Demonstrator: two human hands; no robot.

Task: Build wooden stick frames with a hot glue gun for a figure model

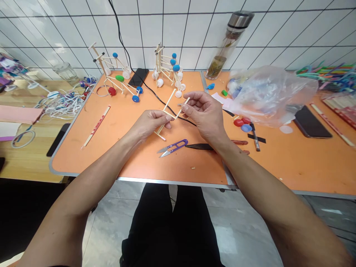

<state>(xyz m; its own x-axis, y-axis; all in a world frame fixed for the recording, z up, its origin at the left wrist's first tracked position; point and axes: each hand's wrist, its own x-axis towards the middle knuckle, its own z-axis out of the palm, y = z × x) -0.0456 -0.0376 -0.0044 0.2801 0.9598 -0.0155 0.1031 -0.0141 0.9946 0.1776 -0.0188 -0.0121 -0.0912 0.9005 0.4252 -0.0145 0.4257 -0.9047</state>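
My left hand point(151, 125) is closed on a small frame of thin wooden sticks point(169, 99), pinching it between thumb and fingers above the orange table. My right hand point(205, 113) is closed at the frame's right side, its thumb and fingers around a short stick point(183, 106). A small thin grey tip shows beside those fingers; I cannot make out what it is. Just below the hands lie purple thread snips point(174, 148) with their blades apart. A tool with a black pointed end point(200, 147) and red handles is partly hidden beneath my right forearm.
Two stick models point(119, 78) point(167, 66) with coloured caps stand at the back, near a phone point(139, 78) and a black cable point(155, 95). Rightward are a tea bottle point(218, 61), plastic bag point(275, 94), pen point(254, 137) and another phone point(313, 122). A chopstick packet point(97, 126) lies left.
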